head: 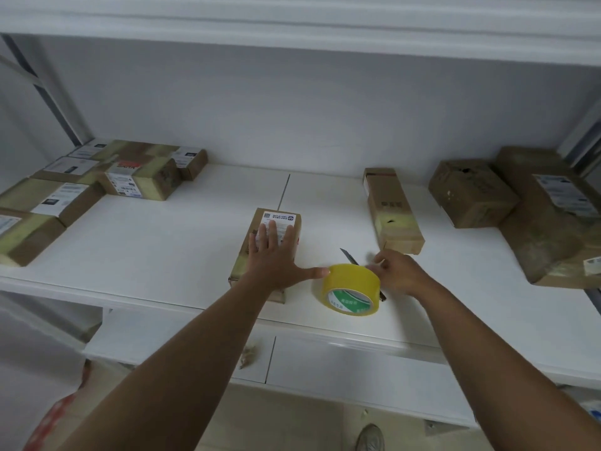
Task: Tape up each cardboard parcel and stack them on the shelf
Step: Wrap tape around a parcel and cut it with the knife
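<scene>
A: Nearest my camera, two bare forearms reach up from the bottom edge. Below them I note a beige floor, a shoe (369,437), and a lower white shelf board (341,359) with a scrap of crumpled paper (249,354) on it.

B: Working surface?

A: A white shelf (162,252), a seam running back through its middle, a pale wall behind, another white board overhead. The left hand (276,258) lies flat on a small cardboard parcel (286,219) near the front edge, fingers straight and spread over its white label, thumb stretched right to touch the yellow tape roll (353,289). The roll stands tilted on the shelf just beside the parcel.

B: Right hand?

A: The right hand (398,271) sits against the far side of the roll, fingers curled. I cannot tell whether it pinches the tape end or the roll; that part is blurred. A dark knife (348,255) pokes out behind the roll, its middle hidden.

B: Further back?

A: A long narrow box (393,209) lies right of centre. Beyond it, a squat brown box (471,193) touches a larger box (546,222), cut off at the right edge. Far left, a cluster of taped parcels (97,180), packed together with labels up, runs off the left edge. Label print is too small to read.
</scene>
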The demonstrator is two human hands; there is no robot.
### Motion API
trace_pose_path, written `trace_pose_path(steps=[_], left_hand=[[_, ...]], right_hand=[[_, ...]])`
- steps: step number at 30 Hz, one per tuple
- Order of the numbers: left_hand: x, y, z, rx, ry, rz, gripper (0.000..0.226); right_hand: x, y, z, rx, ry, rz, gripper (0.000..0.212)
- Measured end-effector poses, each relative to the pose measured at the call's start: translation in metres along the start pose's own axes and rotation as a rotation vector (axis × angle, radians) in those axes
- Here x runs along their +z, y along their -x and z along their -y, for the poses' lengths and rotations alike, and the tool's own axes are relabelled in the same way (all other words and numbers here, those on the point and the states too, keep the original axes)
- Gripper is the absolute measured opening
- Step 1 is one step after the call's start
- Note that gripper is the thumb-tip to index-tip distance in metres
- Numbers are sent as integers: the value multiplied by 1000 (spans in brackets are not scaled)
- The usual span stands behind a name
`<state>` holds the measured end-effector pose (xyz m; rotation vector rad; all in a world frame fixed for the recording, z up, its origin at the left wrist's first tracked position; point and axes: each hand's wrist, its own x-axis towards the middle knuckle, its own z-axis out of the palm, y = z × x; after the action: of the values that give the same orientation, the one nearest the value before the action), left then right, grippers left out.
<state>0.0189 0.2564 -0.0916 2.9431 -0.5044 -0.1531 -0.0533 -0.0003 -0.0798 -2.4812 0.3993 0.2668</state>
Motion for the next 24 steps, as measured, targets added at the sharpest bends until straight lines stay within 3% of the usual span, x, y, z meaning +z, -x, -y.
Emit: trace_pose_path(steps=[3, 9, 11, 17, 21, 24], left_hand=[[-1, -1, 1, -15, 17, 36, 145], [1, -1, 1, -22, 39, 33, 144], [1, 0, 1, -19, 29, 9, 145], [4, 1, -2, -34, 23, -35, 135], [4, 2, -2, -49, 18, -41, 135], [5, 2, -2, -42, 10, -53, 137]], right_hand=[[10, -12, 8, 17, 237, 90, 9], [9, -14, 8, -30, 323, 181, 6], [6, -12, 4, -17, 160, 139, 11], [31, 21, -4, 95, -736, -207, 17], [61, 43, 18, 144, -972, -289, 16], [57, 39, 24, 112, -908, -341, 18]])
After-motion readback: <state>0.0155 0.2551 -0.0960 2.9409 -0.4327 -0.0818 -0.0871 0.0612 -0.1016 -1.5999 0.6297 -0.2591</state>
